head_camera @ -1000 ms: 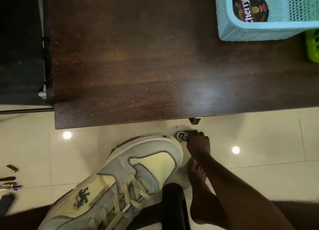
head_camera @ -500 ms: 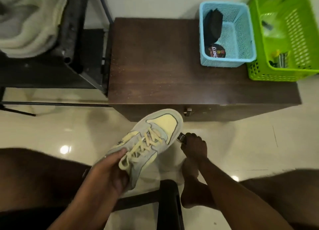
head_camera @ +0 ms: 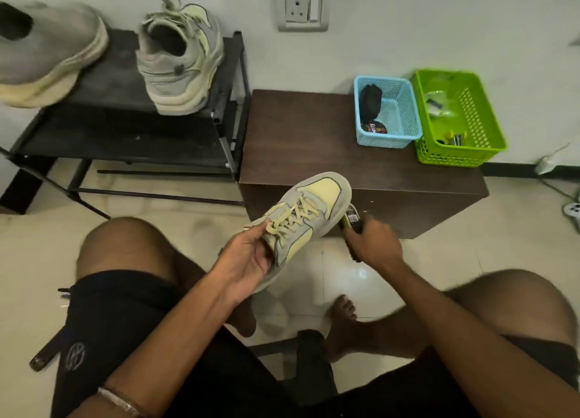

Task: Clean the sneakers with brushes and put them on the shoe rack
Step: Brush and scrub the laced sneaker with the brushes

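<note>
My left hand [head_camera: 248, 260] grips a grey and pale-yellow sneaker [head_camera: 309, 209] by its heel and tongue, toe pointing up and away over the floor. My right hand [head_camera: 375, 245] holds a brush [head_camera: 351, 217] against the sneaker's right side near the sole; most of the brush is hidden by my fingers. The matching sneaker [head_camera: 180, 60] stands heel toward me on the top shelf of the black shoe rack [head_camera: 125, 135], beside a grey shoe [head_camera: 47, 53] at the far left.
A low dark wooden cabinet [head_camera: 314, 147] stands right of the rack, carrying a blue basket [head_camera: 387, 140] with a polish tin and a green basket [head_camera: 458, 154]. My knees and bare feet frame the tiled floor [head_camera: 508, 229]. A wall socket [head_camera: 303, 6] sits above.
My head has tilted up, bringing the rack and wall into view. My right hand rose from the floor with the brush to the sneaker's side, and my left hand raised the sneaker.
</note>
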